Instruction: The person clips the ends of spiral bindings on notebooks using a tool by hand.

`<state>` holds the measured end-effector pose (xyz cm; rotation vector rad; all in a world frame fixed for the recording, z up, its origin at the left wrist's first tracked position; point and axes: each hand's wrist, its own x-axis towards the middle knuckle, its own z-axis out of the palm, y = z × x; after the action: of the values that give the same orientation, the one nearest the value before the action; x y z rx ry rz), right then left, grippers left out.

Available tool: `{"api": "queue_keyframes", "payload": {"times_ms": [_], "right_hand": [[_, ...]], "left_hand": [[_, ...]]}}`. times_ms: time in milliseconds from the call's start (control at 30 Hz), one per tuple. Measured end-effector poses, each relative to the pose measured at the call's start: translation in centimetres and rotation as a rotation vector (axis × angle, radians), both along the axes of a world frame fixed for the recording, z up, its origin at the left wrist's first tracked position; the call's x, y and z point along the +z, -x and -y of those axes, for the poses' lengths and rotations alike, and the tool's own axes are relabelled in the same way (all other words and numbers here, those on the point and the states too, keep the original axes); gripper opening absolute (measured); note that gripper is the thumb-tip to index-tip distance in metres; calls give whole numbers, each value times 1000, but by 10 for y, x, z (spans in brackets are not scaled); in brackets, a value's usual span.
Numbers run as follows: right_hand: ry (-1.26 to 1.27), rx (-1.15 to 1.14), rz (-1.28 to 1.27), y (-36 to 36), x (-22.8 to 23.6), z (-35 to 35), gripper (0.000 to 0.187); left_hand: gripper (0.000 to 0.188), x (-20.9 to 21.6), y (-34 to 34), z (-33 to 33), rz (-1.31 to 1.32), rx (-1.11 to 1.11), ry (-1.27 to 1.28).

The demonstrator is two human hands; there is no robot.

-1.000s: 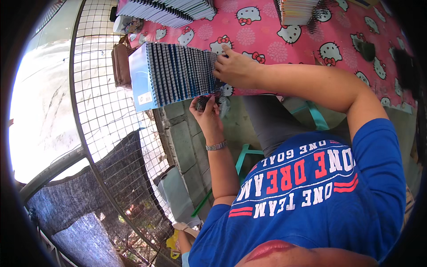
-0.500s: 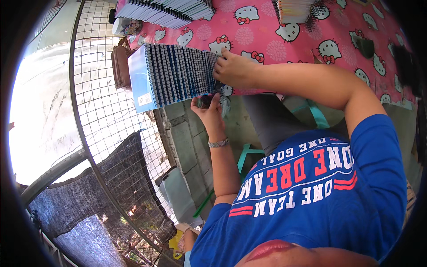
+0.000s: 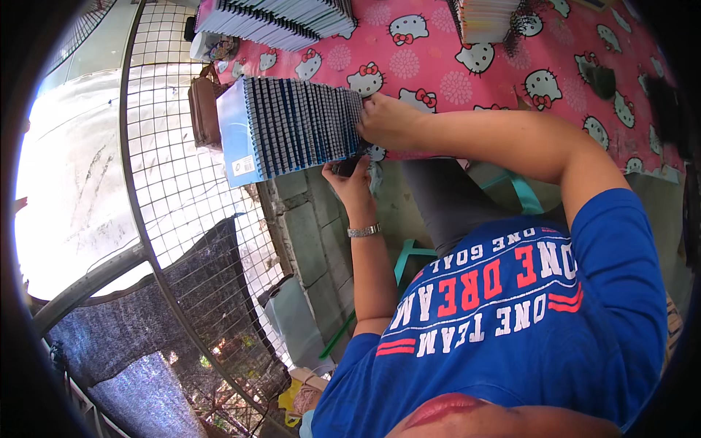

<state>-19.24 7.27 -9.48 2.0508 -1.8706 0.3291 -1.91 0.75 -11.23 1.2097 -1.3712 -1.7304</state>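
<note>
Notebook row (image 3: 303, 125): Spiral-bound notebooks stood packed side by side at the near left edge of the worktop (image 3: 445, 62), coils facing the person, a pale blue cover outermost at left.
Left hand (image 3: 352, 186): Positioned below the row's right end, thumb and fingers closed about a dark item (image 3: 345, 168) of a kind that could not be told.
Right hand (image 3: 385, 121): Fingers bent against the row's right end; whether they gripped a coil could not be told.
Completed portion: Judged by the layout, most of the row was lined up.
Outstanding portion: The right end, where both hands worked, appeared unfinished.
Left limit: A brown pouch (image 3: 204, 109) sat just beside the blue cover, with wire mesh (image 3: 168, 168) beyond.
Near limit: The worktop ended at the coils; a block wall (image 3: 307, 237) showed below.
Open room: The widest span lay right of the row, short of the far left stack (image 3: 288, 22) and far right stack (image 3: 485, 20).
</note>
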Motion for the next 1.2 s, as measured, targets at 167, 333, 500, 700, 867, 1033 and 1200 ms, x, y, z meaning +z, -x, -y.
{"api": "queue_keyframes", "payload": {"times_ms": [167,333,500,700,867,1033,1200], "right_hand": [[-510,-88,346,7,6,-3,16],[46,-49,55,10,-20,-5,16],[-292,-41,40,0,-11,4,15],[-384,-99,252,12,-20,-7,15],[-97,-30,78,2,-26,-4,15],[-595,-63,335,5,2,-2,16],[-178,-57,175,8,-28,-9,15]], "left_hand": [[56,-4,-3,1,-47,48,-11],[55,-5,-4,4,-43,20,-42],[55,-11,-4,3,72,-5,16],[54,-17,-6,3,-28,24,-3],[54,-23,0,-1,-35,27,4],[56,-34,-4,2,-3,41,92],[56,-32,1,0,-40,35,37]]}}
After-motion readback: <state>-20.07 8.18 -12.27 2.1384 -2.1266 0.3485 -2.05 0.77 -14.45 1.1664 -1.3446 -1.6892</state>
